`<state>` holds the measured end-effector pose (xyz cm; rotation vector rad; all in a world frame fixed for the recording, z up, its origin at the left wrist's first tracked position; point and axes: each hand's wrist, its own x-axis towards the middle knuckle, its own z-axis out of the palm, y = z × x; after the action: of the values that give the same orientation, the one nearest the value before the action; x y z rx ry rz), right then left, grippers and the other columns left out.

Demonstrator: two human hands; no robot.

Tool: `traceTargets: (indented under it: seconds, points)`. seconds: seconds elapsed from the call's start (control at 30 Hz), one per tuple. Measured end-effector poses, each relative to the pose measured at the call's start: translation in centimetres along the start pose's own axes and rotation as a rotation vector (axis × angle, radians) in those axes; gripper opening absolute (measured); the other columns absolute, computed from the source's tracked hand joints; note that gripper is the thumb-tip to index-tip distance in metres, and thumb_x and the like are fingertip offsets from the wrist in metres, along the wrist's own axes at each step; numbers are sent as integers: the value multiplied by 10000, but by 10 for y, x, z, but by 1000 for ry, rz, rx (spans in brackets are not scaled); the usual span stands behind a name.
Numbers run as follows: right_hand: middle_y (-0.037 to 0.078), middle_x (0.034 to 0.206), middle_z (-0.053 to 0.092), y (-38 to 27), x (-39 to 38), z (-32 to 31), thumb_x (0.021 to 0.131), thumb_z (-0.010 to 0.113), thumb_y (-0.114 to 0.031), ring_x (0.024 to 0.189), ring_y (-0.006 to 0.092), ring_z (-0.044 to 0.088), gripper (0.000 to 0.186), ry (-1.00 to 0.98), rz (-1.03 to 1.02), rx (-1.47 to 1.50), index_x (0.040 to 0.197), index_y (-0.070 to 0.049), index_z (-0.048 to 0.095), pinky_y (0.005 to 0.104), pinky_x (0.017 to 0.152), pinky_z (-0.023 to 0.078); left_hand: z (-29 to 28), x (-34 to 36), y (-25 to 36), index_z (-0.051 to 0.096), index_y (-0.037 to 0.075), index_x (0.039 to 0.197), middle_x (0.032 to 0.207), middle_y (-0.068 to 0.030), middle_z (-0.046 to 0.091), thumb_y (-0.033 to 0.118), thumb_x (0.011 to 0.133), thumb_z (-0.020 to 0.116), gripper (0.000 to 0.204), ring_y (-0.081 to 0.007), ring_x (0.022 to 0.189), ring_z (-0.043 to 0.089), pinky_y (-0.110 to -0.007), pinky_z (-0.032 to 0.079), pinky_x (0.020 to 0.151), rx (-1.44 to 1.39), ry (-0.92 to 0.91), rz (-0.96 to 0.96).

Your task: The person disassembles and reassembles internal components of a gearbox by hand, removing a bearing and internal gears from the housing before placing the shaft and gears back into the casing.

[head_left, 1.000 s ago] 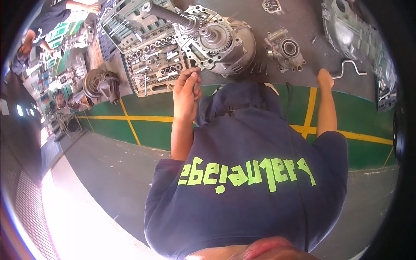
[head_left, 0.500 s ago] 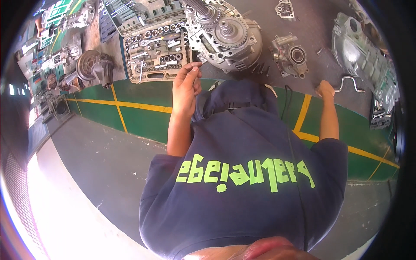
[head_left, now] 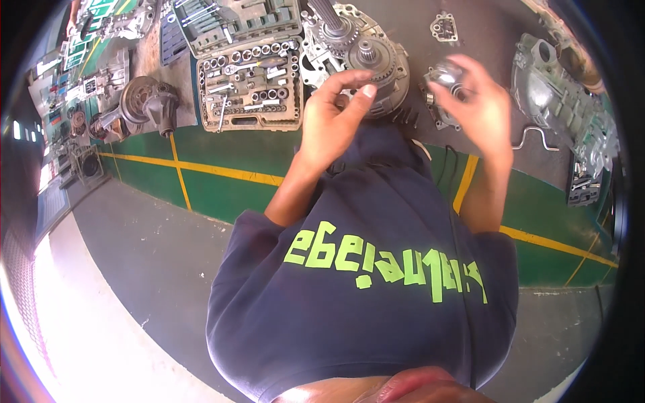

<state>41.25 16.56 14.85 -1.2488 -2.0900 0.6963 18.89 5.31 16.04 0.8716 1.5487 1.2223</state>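
Note:
My left hand (head_left: 330, 124) is raised at the near side of a metal gearbox assembly (head_left: 393, 87). Its thumb and index finger are spread apart and nothing shows between them. The gearbox has a toothed gear (head_left: 373, 57) and a splined shaft (head_left: 326, 15) standing up from it. My right hand (head_left: 485, 111), slightly blurred, hovers over a small metal housing with a round bearing (head_left: 447, 122) and covers much of it. Its thumb and fingers curve apart, with shiny metal visible in the gap. That metal appears to be part of the housing beneath.
Left of the gearbox lies an open socket set case (head_left: 235, 122). Several dark bolts (head_left: 406, 115) sit by the gearbox. A bent metal rod (head_left: 537, 130) and a large casing (head_left: 561, 91) are at the right, a small flat metal plate (head_left: 444, 28) behind. A round hub part (head_left: 142, 101) stands far left.
My left hand has moved right, its fingers going from pinched together to spread. From the table edge near the bent rod, my right hand has risen leftward over the small housing.

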Motion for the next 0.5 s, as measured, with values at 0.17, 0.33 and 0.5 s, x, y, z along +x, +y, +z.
traceTargets:
  seconds: [0.17,0.33,0.5]
  points:
    - [105,721,678,-61,44,27,794,767,-320,695,319,695,416,-194,-174,-197,1122,-110,621,422,607,543,5,23,17,660,-9,1131,1018,-21,701,184,910,758,310,11,607,486,-171,403,523,159,82,122]
    - [97,721,677,-73,54,29,806,757,-274,689,317,694,370,-218,-269,-244,1082,-90,594,430,607,541,-1,36,24,661,-3,1075,959,-85,701,246,805,829,403,-119,678,587,-273,486,620,226,162,140]
    - [109,727,678,-89,63,22,815,736,-246,699,324,695,329,-261,-295,-247,1065,-83,599,432,611,540,-7,51,18,667,-19,1078,927,-137,704,254,776,815,434,-270,812,690,-353,545,761,330,99,223]
